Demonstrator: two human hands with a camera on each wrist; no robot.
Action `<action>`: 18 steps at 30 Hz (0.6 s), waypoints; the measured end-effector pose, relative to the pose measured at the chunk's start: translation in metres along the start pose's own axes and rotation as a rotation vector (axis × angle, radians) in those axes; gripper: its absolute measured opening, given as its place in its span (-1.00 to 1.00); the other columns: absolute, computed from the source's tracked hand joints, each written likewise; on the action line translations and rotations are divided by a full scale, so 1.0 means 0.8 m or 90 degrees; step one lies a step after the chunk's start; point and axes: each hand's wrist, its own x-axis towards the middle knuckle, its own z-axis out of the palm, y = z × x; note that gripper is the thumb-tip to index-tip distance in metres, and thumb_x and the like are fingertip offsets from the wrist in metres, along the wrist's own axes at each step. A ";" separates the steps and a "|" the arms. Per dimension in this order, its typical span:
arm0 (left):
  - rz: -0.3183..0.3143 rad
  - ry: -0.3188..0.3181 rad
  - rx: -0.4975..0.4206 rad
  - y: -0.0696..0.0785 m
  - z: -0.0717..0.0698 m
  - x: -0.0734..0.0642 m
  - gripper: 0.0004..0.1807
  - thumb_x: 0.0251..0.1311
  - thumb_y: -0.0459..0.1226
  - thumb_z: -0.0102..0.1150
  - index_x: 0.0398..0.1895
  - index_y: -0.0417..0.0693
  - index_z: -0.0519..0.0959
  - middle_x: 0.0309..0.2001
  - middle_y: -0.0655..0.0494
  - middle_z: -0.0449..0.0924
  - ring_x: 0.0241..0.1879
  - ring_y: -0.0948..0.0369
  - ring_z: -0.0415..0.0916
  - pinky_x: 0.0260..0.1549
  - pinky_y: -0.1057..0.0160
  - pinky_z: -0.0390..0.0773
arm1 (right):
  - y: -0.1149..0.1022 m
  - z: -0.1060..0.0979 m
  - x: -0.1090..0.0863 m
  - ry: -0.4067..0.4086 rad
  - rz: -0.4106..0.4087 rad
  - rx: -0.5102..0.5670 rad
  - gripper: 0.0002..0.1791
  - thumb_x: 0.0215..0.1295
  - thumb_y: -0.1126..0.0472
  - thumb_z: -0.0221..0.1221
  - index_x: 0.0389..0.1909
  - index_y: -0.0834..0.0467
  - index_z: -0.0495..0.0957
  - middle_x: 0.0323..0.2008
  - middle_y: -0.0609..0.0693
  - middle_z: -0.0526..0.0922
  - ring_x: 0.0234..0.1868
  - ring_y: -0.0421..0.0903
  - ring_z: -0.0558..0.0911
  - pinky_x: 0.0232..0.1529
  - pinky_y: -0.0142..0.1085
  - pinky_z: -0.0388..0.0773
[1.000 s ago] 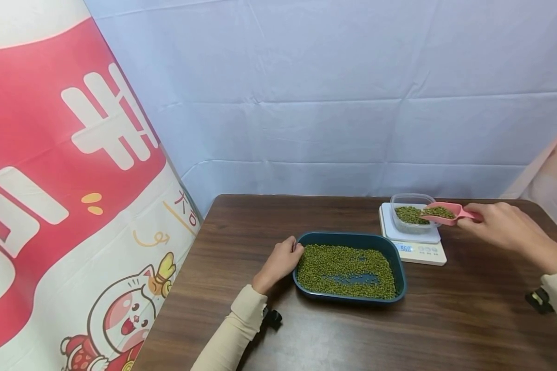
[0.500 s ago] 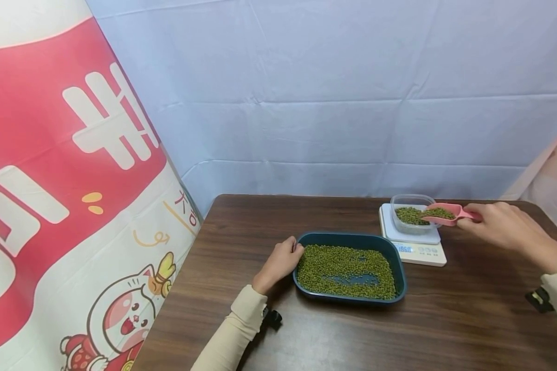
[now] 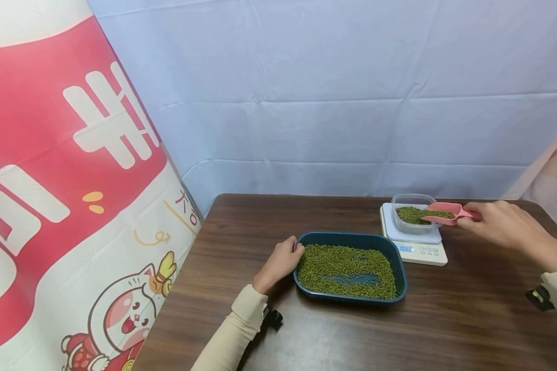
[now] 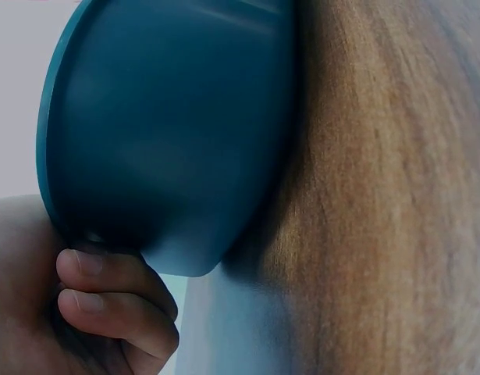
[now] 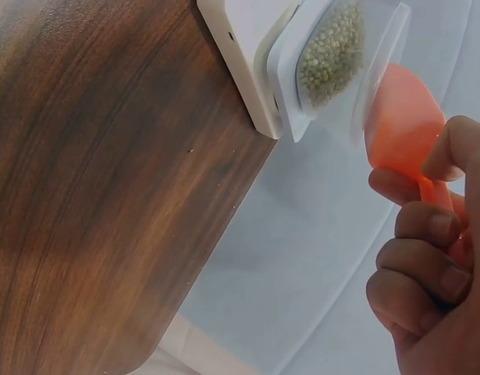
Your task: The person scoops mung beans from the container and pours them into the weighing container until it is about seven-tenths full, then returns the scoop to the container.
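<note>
My right hand [image 3: 503, 222] grips the handle of a pink scoop [image 3: 447, 211], its tip over the rim of a clear plastic container [image 3: 414, 227]. Small green beans lie in both the scoop and the container. Beneath the container is a white digital scale [image 3: 422, 253] with a lit display, its digits too blurred to read surely. In the right wrist view, fingers curl round the scoop's handle [image 5: 436, 195]. My left hand [image 3: 278, 263] holds the left rim of a dark blue tray [image 3: 345, 238] of green beans, fingertips [image 4: 87, 301] curled beside the tray wall [image 4: 169, 117].
Tray and scale stand on a brown wooden table [image 3: 334, 335], the scale near the back edge. A pale cloth [image 3: 325, 129] hangs behind the table. At the left hangs a red and white printed banner [image 3: 42, 113].
The beans in the scoop have shifted, with fewer near its tip, and the scale's digits have changed. Both hands and the tray stay nearly where they were.
</note>
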 end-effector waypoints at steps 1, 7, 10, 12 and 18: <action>0.001 0.001 0.000 0.000 0.000 0.000 -0.63 0.68 -0.07 -0.14 -0.38 0.02 0.28 -0.54 0.19 0.20 -0.60 0.26 0.10 -0.49 0.29 0.25 | 0.000 0.000 0.000 0.000 0.000 0.000 -0.58 0.47 0.03 0.22 -0.56 0.01 0.28 -0.61 -0.14 0.15 -0.55 -0.13 0.23 -0.46 -0.21 0.10; 0.001 0.004 0.002 0.001 0.000 0.000 -0.64 0.67 -0.08 -0.12 -0.38 0.02 0.28 -0.54 0.20 0.20 -0.59 0.26 0.11 -0.49 0.30 0.26 | -0.004 -0.003 0.002 -0.024 0.017 -0.006 -0.62 0.48 0.00 0.20 -0.53 0.04 0.38 -0.61 -0.12 0.18 -0.55 -0.13 0.24 -0.46 -0.21 0.12; 0.000 0.003 0.001 0.000 0.001 0.000 -0.64 0.67 -0.07 -0.11 -0.38 0.02 0.29 -0.54 0.20 0.20 -0.59 0.26 0.12 -0.48 0.30 0.27 | -0.005 -0.006 0.003 -0.039 0.030 -0.009 -0.66 0.50 -0.02 0.18 -0.43 0.10 0.50 -0.60 -0.10 0.20 -0.55 -0.11 0.26 -0.46 -0.19 0.15; 0.000 0.000 -0.001 0.000 0.001 0.000 -0.63 0.68 -0.07 -0.12 -0.38 0.02 0.28 -0.54 0.20 0.20 -0.59 0.26 0.12 -0.48 0.30 0.27 | -0.005 -0.007 0.003 -0.043 0.032 -0.012 -0.67 0.50 -0.03 0.18 -0.40 0.10 0.52 -0.60 -0.10 0.20 -0.54 -0.10 0.27 -0.46 -0.19 0.16; -0.001 0.001 0.003 0.000 0.000 0.001 -0.63 0.68 -0.07 -0.13 -0.38 0.02 0.28 -0.54 0.20 0.20 -0.59 0.26 0.11 -0.48 0.29 0.25 | -0.004 -0.009 0.006 -0.042 0.027 -0.023 -0.67 0.48 -0.04 0.19 -0.44 0.07 0.51 -0.60 -0.10 0.22 -0.51 -0.07 0.33 -0.46 -0.15 0.21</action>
